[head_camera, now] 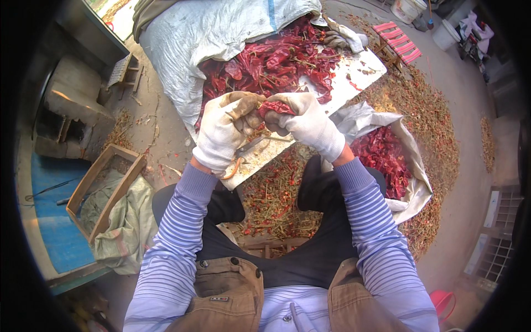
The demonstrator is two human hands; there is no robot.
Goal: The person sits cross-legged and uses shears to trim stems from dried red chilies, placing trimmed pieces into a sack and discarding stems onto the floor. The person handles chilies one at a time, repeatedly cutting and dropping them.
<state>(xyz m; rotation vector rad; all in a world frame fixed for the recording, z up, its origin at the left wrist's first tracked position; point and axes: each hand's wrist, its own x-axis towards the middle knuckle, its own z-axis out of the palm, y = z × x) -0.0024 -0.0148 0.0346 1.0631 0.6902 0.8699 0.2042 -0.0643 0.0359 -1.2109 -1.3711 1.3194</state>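
Both my hands wear white knit work gloves with stained fingertips and meet above a white board (361,72). A dried red chili pepper (276,108) is gripped in my right hand (305,120). My left hand (230,124) pinches the stem end of the same pepper. Behind my hands, a heap of dried red chilies (265,66) spills onto the board from a white woven sack (199,37). Scissors with orange handles (236,166) lie on the board under my left hand, partly hidden by it. Pale seeds are scattered around them.
An open sack (417,178) of red chilies stands by my right knee. Stems and scraps (274,195) cover the floor. Gloves (344,37) lie at the board's far corner, near a pink-striped folding stool (397,41). To the left are a wooden-framed sieve (118,193) and a small stool (124,72).
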